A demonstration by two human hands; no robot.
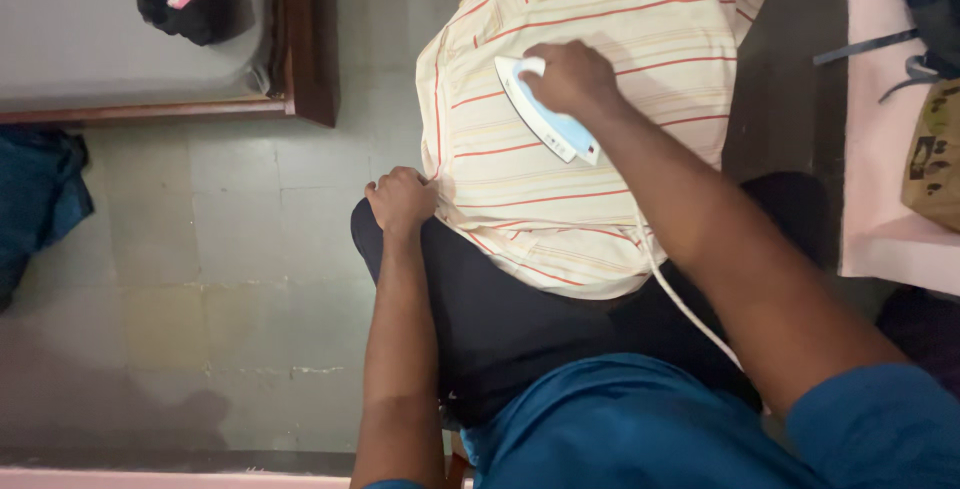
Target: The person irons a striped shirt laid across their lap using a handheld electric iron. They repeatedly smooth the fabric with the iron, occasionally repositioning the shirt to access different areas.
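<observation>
My right hand grips the iron at upper centre, its long axis pointing toward the upper left. My left hand pinches the striped shirt's left edge, lower left of the iron.

Shirt cream, orange-red stripes; iron white and light blue; cord white; board cover black.

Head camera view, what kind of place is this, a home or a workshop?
Probably a room in a home. The right hand holds a clothes iron on a striped shirt, the left hand grips the shirt's edge, over a tiled floor by a wooden-framed bed.
</observation>
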